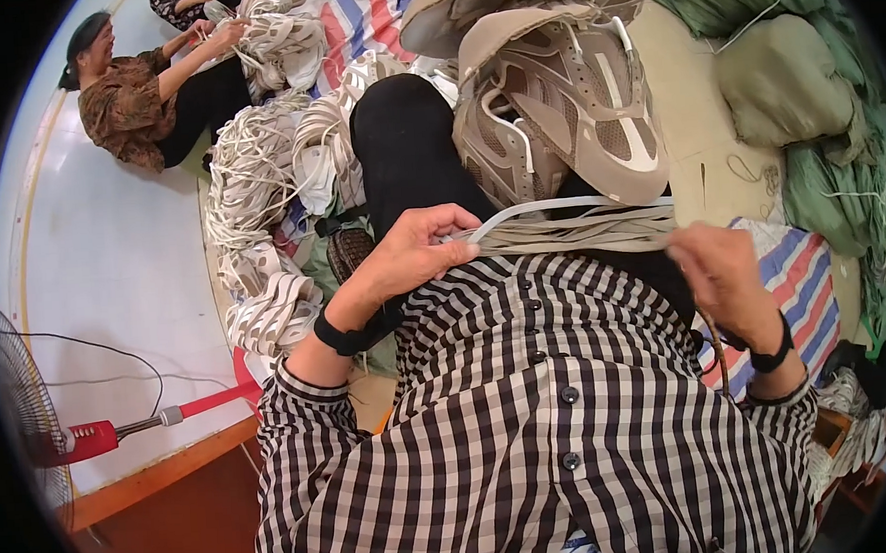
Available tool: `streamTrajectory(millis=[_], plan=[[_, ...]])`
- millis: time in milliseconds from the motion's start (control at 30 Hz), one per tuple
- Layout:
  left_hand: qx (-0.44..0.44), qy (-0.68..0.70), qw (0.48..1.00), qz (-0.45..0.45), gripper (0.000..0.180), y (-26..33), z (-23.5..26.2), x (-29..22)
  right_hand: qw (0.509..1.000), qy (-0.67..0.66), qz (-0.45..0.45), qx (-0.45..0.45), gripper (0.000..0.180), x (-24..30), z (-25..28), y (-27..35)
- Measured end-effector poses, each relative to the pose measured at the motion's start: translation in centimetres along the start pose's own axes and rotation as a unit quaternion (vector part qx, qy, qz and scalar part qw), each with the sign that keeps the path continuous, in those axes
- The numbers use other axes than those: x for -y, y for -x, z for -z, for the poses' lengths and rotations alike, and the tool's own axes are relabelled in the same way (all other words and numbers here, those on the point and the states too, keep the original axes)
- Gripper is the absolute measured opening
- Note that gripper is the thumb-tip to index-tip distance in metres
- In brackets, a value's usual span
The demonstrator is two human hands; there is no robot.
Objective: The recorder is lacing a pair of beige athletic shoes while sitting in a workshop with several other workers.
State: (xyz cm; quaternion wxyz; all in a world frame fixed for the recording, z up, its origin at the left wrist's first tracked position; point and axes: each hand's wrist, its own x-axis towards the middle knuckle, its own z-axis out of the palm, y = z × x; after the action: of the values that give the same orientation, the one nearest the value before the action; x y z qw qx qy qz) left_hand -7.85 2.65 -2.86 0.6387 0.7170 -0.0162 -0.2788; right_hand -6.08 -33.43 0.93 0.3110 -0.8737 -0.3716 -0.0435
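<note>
I sit on the floor (pixel 112 264) of a small shoe workshop: beige sneakers (pixel 564 100) stacked on my lap, heaps of white shoe uppers (pixel 257 176) around me, stuffed green sacks (pixel 783 78), another person (pixel 133 92) sorting nearby.

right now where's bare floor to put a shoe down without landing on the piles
Bare pale floor lies left, between the white shoe-upper pile and the fan. A smaller tan strip sits right of the lap shoes, before the green sacks. Straight ahead is crowded. Both hands hold laces.
</note>
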Motion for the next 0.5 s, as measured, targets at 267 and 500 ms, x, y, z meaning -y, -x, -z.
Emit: streamTrajectory(millis=[267,500], plan=[[-0.026,-0.019,0.999,0.004,0.023,0.6,0.2,0.1,0.928,0.3,-0.141,-0.169,0.015,-9.7,10.0,7.0],[-0.029,-0.026,0.999,-0.005,0.02,0.6,0.7,0.0,0.59,0.694,-0.401,-0.098,0.032,-22.4,34.2,31.8]])
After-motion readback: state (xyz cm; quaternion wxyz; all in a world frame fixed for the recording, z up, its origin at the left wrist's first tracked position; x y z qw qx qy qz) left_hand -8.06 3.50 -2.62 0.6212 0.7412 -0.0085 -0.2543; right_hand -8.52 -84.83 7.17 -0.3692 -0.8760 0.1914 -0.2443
